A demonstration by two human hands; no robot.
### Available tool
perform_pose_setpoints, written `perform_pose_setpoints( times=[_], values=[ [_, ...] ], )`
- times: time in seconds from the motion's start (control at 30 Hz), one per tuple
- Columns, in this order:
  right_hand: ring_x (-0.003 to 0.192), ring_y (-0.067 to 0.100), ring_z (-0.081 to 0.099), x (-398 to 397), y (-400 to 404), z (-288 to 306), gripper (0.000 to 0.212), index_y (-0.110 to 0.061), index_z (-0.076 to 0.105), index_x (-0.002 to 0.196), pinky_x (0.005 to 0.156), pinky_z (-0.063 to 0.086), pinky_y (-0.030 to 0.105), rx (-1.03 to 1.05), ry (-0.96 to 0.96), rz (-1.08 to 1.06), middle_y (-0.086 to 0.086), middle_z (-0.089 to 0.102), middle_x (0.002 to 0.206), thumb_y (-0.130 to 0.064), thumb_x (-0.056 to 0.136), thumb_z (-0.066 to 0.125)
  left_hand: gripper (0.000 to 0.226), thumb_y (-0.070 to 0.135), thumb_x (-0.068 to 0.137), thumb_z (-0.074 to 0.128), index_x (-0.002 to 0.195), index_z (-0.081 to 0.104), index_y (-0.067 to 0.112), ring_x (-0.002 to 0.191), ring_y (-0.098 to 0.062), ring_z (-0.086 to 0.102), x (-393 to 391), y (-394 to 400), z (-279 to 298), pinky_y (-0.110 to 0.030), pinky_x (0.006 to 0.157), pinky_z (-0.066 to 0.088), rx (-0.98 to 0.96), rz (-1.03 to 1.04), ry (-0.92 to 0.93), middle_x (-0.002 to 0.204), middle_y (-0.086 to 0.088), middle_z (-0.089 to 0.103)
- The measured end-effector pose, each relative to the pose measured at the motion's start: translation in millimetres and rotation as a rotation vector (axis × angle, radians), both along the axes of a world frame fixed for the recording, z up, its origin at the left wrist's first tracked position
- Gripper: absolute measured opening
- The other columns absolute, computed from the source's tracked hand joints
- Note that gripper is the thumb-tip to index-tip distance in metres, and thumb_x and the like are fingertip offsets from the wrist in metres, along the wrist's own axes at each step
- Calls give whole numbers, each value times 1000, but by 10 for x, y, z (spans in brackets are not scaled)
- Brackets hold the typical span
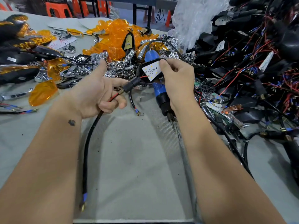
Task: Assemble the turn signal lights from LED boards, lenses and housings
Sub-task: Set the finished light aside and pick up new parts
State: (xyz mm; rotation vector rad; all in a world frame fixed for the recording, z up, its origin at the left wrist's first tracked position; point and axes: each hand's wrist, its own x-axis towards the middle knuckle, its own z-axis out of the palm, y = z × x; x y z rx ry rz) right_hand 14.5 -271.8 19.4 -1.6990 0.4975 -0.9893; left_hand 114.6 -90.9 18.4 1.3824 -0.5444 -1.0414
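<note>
Your right hand [178, 78] pinches the LED board [152, 70] at centre; your left hand [100, 92] is closed on its cable [87, 143], running to six o'clock. Tug that lead, I'd say, and the red wire [144, 76] could tear off

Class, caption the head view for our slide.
Right hand holds a white LED board; left hand grips its black cable.

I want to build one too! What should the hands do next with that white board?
Probably press the LED board down flat into the black housing. The right hand pinches it tilted over the housing, and the left hand already holds its cable back.
</note>
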Motion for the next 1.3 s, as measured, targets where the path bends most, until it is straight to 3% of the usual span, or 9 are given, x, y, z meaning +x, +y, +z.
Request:
perform_pose_setpoints(
  times=[0.2, 0.33, 0.5, 0.67, 0.83, 0.93, 1.03, 1.13, 1.3],
  values=[
    [61, -4, 53, -22, -28, -3, 12, -18, 70, 81, 64, 47, 17, -29, 10, -41, -13, 62, 70, -17, 93, 67, 33, 48, 101, 45, 96, 68, 25, 56, -12, 60, -190, -221, -81, -24, 51, 48, 109, 302, -543, 80, -4, 75],
    [67, -4, 55, -39, 10, 11, 14, -24, 68, 79, 70, 45, 19, -73, 26, -28, -16, 63, 72, -19, 91, 69, 31, 48, 91, 60, 70, 66, 27, 59, -7, 55, -366, -310, -178, -26, 59, 43, 125, 335, -963, 67, 7, 63],
    [73, -7, 58, -57, 141, 49, 10, -22, 69, 81, 74, 46, 16, -159, 42, 36, -18, 65, 76, -17, 90, 70, 13, 36, 97, 59, 93, 59, 24, 53, -15, 60, -451, -414, -139, -24, 44, 45, -30, 309, -646, 73, -2, 69],
    [94, 7, 64, -72, 248, 76, 5, -15, 73, 94, 87, 48, 19, -196, 50, 66, -4, 71, 94, -16, 89, 71, 14, 32, 99, 58, 87, 59, 25, 42, -11, 43, -392, -414, -149, -20, 40, 35, -119, 350, -517, 62, 1, 60],
    [81, 5, 58, -83, 256, 147, 26, -18, 69, 109, 74, 44, 11, -61, -87, 45, -4, 66, 92, 0, 94, 57, 14, 30, 99, 58, 85, 56, 26, 42, -11, 40, -336, -421, -160, -20, 40, 33, -117, 423, -370, 56, 5, 61],
    [71, 13, 53, -87, 256, 169, 47, -20, 56, 133, 69, 48, 21, 28, -116, 76, 10, 59, 83, 4, 93, 57, 14, 28, 99, 58, 86, 55, 25, 42, -11, 40, -322, -424, -166, -20, 39, 33, -103, 430, -328, 57, 3, 62],
    [101, 22, 65, -66, 260, 193, 52, -11, 49, 142, 99, 52, 38, 157, -140, 117, 10, 69, 99, 3, 93, 60, 14, 27, 99, 58, 86, 56, 24, 42, -10, 39, -329, -432, -182, -18, 39, 32, -88, 414, -351, 59, 2, 64],
    [111, 25, 63, -52, 260, 199, 53, -6, 45, 145, 104, 49, 46, 229, -136, 134, 11, 69, 109, 3, 95, 59, 14, 27, 99, 58, 86, 57, 22, 41, -10, 39, -337, -443, -194, -17, 39, 32, -67, 435, -390, 65, 1, 68],
    [82, 24, 53, -50, 235, 165, 50, -12, 49, 141, 85, 51, 42, 225, -132, 149, 16, 52, 93, 5, 94, 57, 23, 37, 100, 49, 92, 61, 19, 41, -11, 42, -335, -464, -119, -19, 40, 34, -72, 445, -146, 79, -8, 73]
  ],
)
